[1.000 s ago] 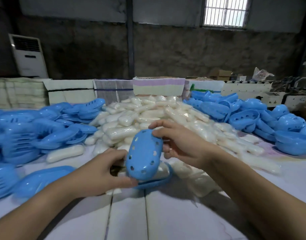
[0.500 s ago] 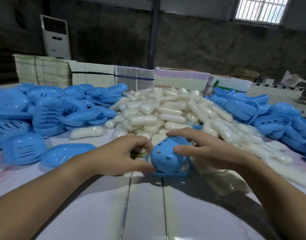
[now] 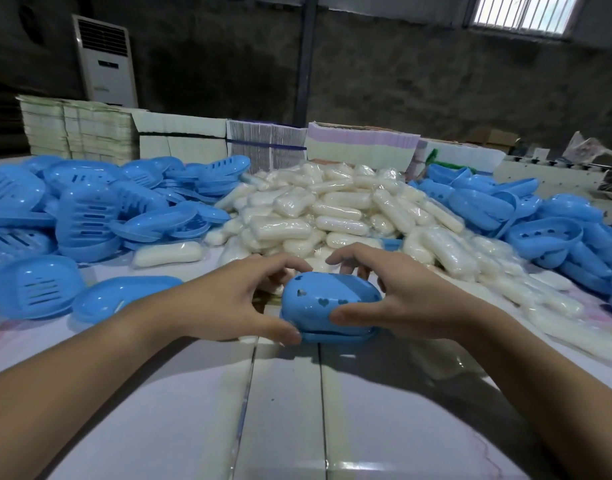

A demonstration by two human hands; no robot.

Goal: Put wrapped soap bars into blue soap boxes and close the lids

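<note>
At the centre of the frame a blue soap box point(image 3: 327, 304) sits on the white counter point(image 3: 283, 410), its heart-pierced lid lowered over the base with a thin dark gap showing along the near edge. The left hand point(image 3: 224, 303) grips the box's left end, thumb pressed at the lower front rim and fingers point(image 3: 290, 263) curled over the far side. The right hand point(image 3: 405, 299) grips the right end, thumb lying across the lid's front and fingers arched over the back. Whether a soap bar is inside cannot be told. Just behind the box, across the middle of the frame, lies a big heap of wrapped soap bars point(image 3: 335, 209). Piles of blue box halves point(image 3: 89, 209) fill the left of the frame and more blue box parts point(image 3: 540, 220) the right. Stacks of flat cartons point(image 3: 179, 136) line the counter's far edge, and a white air-conditioner unit point(image 3: 105, 60) stands at upper left
</note>
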